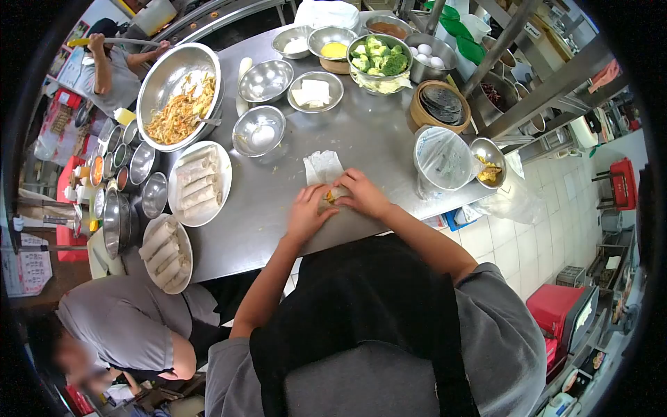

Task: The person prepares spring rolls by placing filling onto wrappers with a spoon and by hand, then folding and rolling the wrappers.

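Note:
Near the front edge of the steel table, my left hand point(308, 208) and my right hand point(363, 194) close in from both sides on a partly rolled spring roll point(333, 196). Orange and yellow filling shows between my fingers, and part of the roll is hidden under them. A thin white wrapper sheet point(323, 167) lies flat on the steel just beyond my fingertips. To the left, an oval plate point(227, 182) holds several finished rolls point(200, 189). A second plate point(185, 267) of rolls sits nearer to me.
A large bowl of shredded filling point(182, 111) stands at the back left. Steel bowls, broccoli point(379, 57) and eggs point(425, 55) line the back. On the right are a bamboo steamer point(418, 111), a plastic-lined tub point(442, 158) and a small bowl point(488, 167). Co-workers are at the left.

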Available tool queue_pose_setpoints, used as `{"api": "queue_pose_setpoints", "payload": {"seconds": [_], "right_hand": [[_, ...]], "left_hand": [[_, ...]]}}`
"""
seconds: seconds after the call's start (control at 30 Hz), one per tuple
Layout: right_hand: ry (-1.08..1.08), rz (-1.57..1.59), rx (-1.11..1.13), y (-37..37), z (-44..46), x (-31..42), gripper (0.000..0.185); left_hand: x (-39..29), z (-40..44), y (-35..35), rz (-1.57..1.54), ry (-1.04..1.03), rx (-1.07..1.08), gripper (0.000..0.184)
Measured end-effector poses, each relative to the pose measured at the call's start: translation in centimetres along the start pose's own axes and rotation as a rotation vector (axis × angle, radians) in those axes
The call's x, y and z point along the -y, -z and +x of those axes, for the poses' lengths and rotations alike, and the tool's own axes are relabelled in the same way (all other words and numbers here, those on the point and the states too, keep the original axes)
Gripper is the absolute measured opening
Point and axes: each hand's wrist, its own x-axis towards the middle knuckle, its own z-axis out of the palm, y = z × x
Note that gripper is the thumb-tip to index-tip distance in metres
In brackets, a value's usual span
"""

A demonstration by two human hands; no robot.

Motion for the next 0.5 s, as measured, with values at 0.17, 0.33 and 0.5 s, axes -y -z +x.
{"api": "queue_pose_setpoints", "payload": {"seconds": [0.17,0.33,0.5], "right_hand": [[-0.007,0.149,0.218,1.8,0.7,-1.0,0.051],[0.079,-0.003,0.208,2.7,0.4,-0.6,0.063],[0.093,0.007,0.203,1.9,0.8,-0.9,0.064]], "left_hand": [[-0.2,0.1,-0.4,-0.042,0.058,0.001,0.059],[-0.1,0.1,-0.2,-0.17,0.071,-0.033,0.05],[1.7,0.0,-0.2,-0.379,0.13,-0.101,0.041]]}}
